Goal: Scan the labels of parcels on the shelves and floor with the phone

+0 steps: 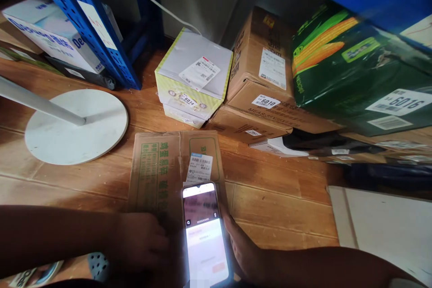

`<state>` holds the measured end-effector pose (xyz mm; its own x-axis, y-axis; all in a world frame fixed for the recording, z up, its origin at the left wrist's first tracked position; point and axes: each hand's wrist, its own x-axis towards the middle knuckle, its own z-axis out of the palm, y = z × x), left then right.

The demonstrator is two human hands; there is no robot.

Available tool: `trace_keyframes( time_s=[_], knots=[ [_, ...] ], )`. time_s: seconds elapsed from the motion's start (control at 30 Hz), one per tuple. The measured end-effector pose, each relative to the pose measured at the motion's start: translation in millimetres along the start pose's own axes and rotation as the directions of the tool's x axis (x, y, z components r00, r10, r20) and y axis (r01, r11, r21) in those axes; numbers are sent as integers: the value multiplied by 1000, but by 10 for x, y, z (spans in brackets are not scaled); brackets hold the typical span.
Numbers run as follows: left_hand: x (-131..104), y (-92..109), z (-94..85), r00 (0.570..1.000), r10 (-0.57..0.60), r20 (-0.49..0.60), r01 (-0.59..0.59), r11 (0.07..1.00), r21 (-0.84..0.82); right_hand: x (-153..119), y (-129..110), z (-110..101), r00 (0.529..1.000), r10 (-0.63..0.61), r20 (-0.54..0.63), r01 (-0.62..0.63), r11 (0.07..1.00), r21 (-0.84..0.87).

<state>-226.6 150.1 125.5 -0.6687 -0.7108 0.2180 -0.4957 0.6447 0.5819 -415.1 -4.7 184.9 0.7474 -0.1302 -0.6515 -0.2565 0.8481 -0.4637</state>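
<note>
My right hand (241,245) grips a smartphone (204,234) from its right side, with the lit screen facing me. The upper screen shows a dark camera picture, and the lower part is white. Beneath the phone lies a brown cardboard box (157,171) printed with green characters. A white shipping label (200,167) on that box shows just above the phone's top edge. My left hand (143,240) is over the box's left side, in shadow, its fingers curled closed. Whatever those fingers may hold is hidden.
A round white stand base (77,126) sits on the wooden floor at left, near a blue shelf upright (101,31). Behind are a yellow-and-white box (189,99), brown cartons (256,85) and a green corn-printed package (330,72). A white panel (384,220) lies right.
</note>
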Motion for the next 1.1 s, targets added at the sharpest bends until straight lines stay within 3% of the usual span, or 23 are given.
trace_keyframes(
  time_s=[0.73, 0.93, 1.1],
  knots=[
    [-22, -14, -25, 1000, 1, 10, -1, 1000, -20, 31, -27, 6, 997, -64, 52, 59, 994, 92],
    [12, -18, -48, 999, -7, -32, 6, 1000, -20, 46, -15, -28, 999, -47, -8, 47, 994, 101],
    [0, -19, -37, 1000, -26, -18, 26, 1000, -7, 82, -72, 17, 997, -52, 52, 45, 990, 137]
  ],
)
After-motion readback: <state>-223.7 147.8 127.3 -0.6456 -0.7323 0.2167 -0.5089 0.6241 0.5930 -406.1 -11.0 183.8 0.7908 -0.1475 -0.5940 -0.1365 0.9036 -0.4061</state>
